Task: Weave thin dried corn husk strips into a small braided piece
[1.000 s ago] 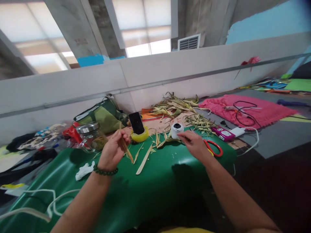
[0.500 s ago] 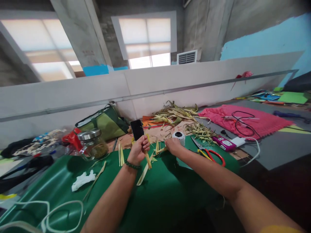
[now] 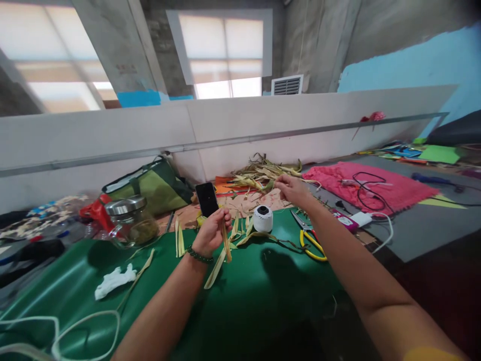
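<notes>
Left hand (image 3: 215, 231): fingers closed round husk strips (image 3: 227, 247), ends hanging below the fist.
Right hand (image 3: 293, 191): arm stretched out, fingers bunched narrow. From where I stand, can't tell if anything's pinched in them.
Husk pile (image 3: 257, 173): just beyond the right fingertips; contact unclear.
White roll (image 3: 263, 220): upright between the hands, nearer the person than the right one.
Loose husk (image 3: 213, 276): long pale piece on the near side of the left fist.
Phone (image 3: 207, 199): propped just beyond the left hand, screen dark.
Scissors (image 3: 313, 249): near side of the right hand, partly covered by its forearm.
Glass jar (image 3: 133, 225): off to the left hand's left, lid on.
</notes>
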{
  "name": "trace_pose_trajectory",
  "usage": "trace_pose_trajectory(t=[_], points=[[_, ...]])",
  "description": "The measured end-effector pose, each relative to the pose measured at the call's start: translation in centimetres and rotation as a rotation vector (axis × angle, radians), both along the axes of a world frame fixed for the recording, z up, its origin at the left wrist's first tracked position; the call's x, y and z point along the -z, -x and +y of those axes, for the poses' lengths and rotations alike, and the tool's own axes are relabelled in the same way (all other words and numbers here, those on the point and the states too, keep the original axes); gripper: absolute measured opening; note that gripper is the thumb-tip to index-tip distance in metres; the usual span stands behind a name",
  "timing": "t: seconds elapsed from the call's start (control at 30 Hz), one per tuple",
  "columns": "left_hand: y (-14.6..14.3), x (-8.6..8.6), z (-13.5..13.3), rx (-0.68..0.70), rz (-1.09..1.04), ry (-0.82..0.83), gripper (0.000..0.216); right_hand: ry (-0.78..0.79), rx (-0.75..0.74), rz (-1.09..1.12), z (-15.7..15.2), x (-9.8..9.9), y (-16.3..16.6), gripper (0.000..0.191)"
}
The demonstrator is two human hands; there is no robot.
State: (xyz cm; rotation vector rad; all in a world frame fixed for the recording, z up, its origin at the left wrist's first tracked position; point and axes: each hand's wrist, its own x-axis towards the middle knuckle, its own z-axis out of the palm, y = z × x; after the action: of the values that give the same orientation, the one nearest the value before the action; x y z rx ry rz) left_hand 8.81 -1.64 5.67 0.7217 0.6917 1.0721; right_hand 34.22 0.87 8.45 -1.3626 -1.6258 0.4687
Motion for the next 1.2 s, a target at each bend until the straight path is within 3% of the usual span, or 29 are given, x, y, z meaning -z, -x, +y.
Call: trace_pose_trajectory(t=[0.07,0.13,0.4,0.47,0.53,0.63,0.73,0.87,0.97,1.07,1.2], points=[[-0.5,-0.4,-0.1,0.004,-0.001,-0.009,0.023,0.052,-0.037,0.225,0.3,-0.6,-0.4,0.010],[-1.0,-0.9,0.0,0.004,-0.008,-0.027,0.023,0.078,-0.064,0.312,0.5,-1.2,-0.7,0.008],[-5.2,-2.5,2.0,-0.032,0.085,-0.077,0.017,0.126,-0.077,0.063,-0.7,-2.7,1.0,0.010],[-7.1,-2.4,2.9,0.019,0.098,-0.084,0.012,0.120,-0.095,0.017,-0.8,-2.7,1.7,0.012],[-8.8,-2.1,3.8,0.200,0.120,-0.170,0.015,0.109,-0.090,0.014,-0.7,-2.5,2.1,0.014],[-10.2,-1.8,5.0,0.212,0.184,-0.244,0.022,0.105,-0.080,0.046,-0.8,-2.2,1.8,0.015],[-10.4,-1.5,5.8,0.147,0.196,-0.255,0.026,0.129,-0.152,0.240,-2.2,-2.5,0.6,0.011],[-9.9,-1.1,6.5,0.081,0.204,-0.253,0.029,0.138,-0.346,0.535,-5.8,-3.8,-1.7,0.030],[-9.7,-0.9,6.8,0.046,0.200,-0.253,0.030,0.107,-0.389,0.597,-8.1,-4.8,-2.9,0.021],[-9.5,-1.1,7.0,0.048,0.198,-0.259,0.028,0.076,-0.329,0.651,-8.8,-5.2,-3.6,0.015],[-8.1,-2.2,7.6,0.085,0.213,-0.259,0.023,-0.025,-0.128,0.838,-7.6,-4.7,-4.6,0.016]])
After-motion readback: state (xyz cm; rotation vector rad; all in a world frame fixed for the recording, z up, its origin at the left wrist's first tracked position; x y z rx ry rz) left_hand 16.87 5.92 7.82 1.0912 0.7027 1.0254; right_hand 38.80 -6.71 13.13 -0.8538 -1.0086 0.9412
